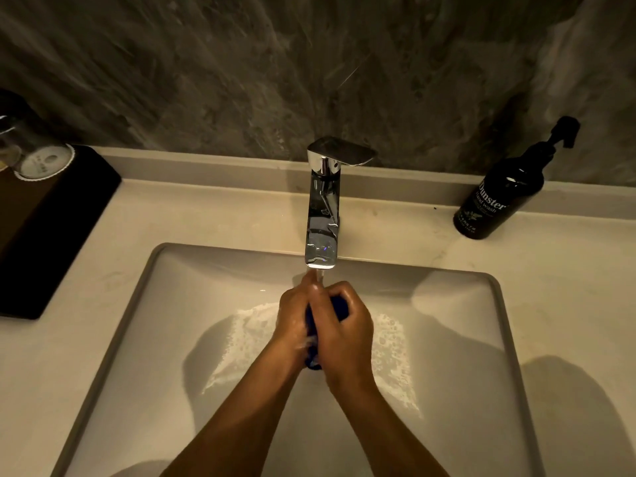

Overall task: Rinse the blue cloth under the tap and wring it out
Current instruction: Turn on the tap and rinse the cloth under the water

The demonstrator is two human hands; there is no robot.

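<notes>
Both hands are clamped round the blue cloth (pixel 339 306) right under the tap (pixel 321 215), left hand (pixel 292 316) and right hand (pixel 344 325) each with a tight grip on it, bunched up over the sink (pixel 495 287). Water looks like it's running, so wringing here probably just re-soaks it. Twisting hard this high could also spray the counter (pixel 206 215), maybe even the hand wash bottle (pixel 499 197).

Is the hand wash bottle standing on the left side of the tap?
No, the hand wash bottle stands on the counter to the right of the tap.
</notes>
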